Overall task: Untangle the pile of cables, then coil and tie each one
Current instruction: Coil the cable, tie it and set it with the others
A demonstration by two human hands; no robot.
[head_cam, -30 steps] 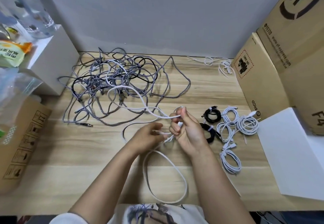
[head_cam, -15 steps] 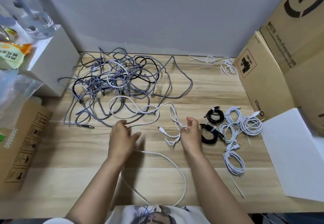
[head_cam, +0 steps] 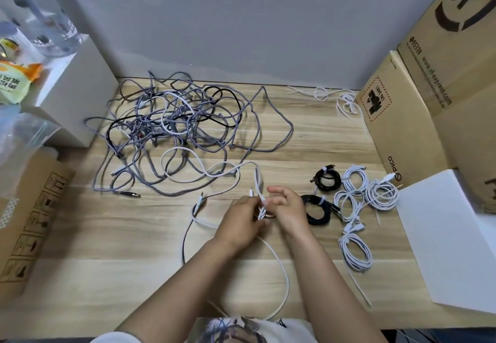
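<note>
A tangled pile of grey braided, black and white cables (head_cam: 177, 128) lies on the wooden table (head_cam: 107, 235) at the back left. A white cable (head_cam: 281, 270) runs out of the pile, loops toward me and ends between my hands. My left hand (head_cam: 241, 222) and my right hand (head_cam: 288, 208) meet over its folded end (head_cam: 261, 209), and both pinch the white strands there. Two coiled black cables (head_cam: 320, 205) and several coiled, tied white cables (head_cam: 357, 189) lie to the right of my right hand.
Cardboard boxes (head_cam: 429, 101) stand along the right, with a white box (head_cam: 451, 235) in front of them. A white block (head_cam: 72, 93) and a brown box (head_cam: 29, 216) line the left edge. Loose white ties (head_cam: 332, 97) lie at the back right.
My left hand has moved right from the loose cable loop and joined my right hand over the folded white strands. The white cable loop near me has shifted.
</note>
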